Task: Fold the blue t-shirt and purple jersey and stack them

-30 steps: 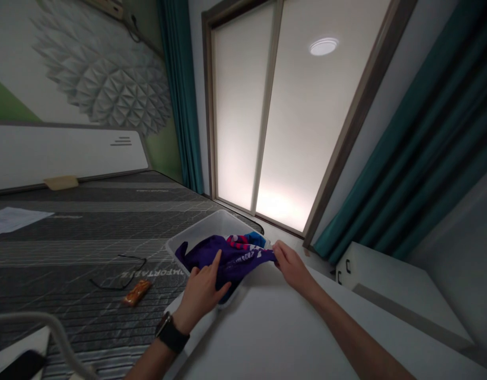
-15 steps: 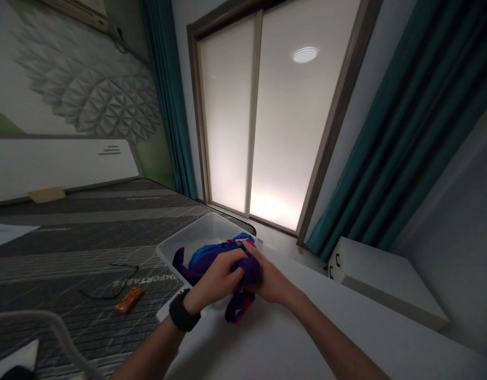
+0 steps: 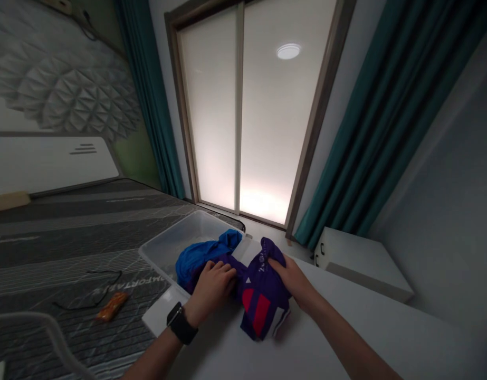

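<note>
A purple garment [image 3: 263, 298] with red patches, a white edge and white lettering hangs bunched over the white tabletop. My right hand [image 3: 290, 277] pinches its upper right side, thumb across the front. My left hand [image 3: 213, 287], with a black watch on the wrist, has its fingers curled on purple cloth at the near right side of a clear plastic bin [image 3: 156, 250]. That cloth seems to run on to the garment, though the join is partly hidden. Blue cloth [image 3: 201, 256] lies heaped inside the bin, behind my left hand.
A white tabletop [image 3: 346, 338] stretches to the right. On the left, a bed [image 3: 120, 221] with a striped grey cover bears glasses [image 3: 96, 301] and an orange packet [image 3: 112, 307]. A white cabinet [image 3: 357, 261] stands beyond the table, below a teal curtain [image 3: 365, 137].
My right hand has moved right and pulled part of the purple garment away from the bin, opening out its printed side. More blue cloth shows in the bin. The view has turned slightly right.
</note>
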